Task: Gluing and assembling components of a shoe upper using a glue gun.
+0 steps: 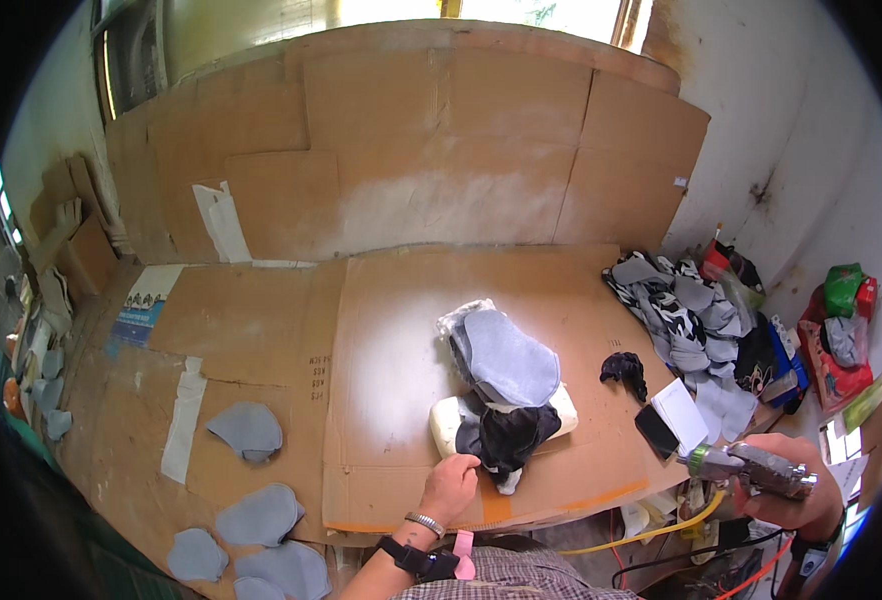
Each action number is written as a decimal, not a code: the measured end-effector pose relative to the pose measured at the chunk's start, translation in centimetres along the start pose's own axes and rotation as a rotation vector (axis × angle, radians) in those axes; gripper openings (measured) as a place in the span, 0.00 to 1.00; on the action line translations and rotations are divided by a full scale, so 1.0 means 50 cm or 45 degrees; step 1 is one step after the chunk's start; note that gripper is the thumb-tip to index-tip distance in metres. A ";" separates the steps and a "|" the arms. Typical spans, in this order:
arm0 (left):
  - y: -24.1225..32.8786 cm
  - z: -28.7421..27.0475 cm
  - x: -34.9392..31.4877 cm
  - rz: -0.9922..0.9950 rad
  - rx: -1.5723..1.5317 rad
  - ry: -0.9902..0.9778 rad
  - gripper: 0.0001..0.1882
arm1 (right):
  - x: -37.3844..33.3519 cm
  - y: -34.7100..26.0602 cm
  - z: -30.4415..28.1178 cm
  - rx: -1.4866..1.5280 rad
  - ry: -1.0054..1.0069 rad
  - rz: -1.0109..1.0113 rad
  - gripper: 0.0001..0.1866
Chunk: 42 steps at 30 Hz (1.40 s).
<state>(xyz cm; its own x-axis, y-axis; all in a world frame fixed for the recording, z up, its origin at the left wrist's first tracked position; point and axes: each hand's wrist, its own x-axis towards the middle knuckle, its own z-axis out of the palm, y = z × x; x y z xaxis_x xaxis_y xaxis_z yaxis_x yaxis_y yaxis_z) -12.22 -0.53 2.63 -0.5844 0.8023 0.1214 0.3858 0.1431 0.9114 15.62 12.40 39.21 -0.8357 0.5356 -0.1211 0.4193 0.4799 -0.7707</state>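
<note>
In my right hand point(796, 490), off to the right, is a metal spray gun point(761, 468) with a green ring at its nozzle end, which points left. My left hand point(451, 487) has its fingers curled at the near edge of a black and grey fabric piece point(514, 437), pinching it. That piece lies over a cream-coloured padded block point(445, 425) on the cardboard-covered table. Just behind it, a stack of grey rounded fabric pieces point(511, 357) rests on crumpled clear plastic.
Several loose grey pieces point(259, 515) lie at left. A black-and-white fabric pile point(681, 310), a small black bundle point(623, 372), a phone point(656, 432) and a white pad point(679, 412) are at right. A yellow hose point(651, 538) runs below; a cardboard screen point(401, 140) stands behind.
</note>
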 end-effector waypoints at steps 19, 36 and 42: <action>-0.059 -0.030 -0.071 -0.309 0.041 0.077 0.11 | 0.065 0.003 -0.014 -0.250 0.022 -0.151 0.28; 0.007 0.199 0.077 -0.475 -0.467 0.334 0.09 | 0.166 0.117 -0.251 -0.157 -0.337 -0.260 0.26; 0.051 0.269 0.197 -0.645 -0.729 0.620 0.11 | 0.207 0.149 -0.267 -0.206 -0.339 -0.284 0.27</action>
<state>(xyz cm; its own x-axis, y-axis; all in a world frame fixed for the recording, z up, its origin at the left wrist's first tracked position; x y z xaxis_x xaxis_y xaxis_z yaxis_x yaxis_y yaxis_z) -7.37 15.52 0.86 -0.8749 0.3693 -0.3133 -0.3381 -0.0024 0.9411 14.84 30.77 40.56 -0.9666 0.2168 -0.1365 0.2498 0.6793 -0.6901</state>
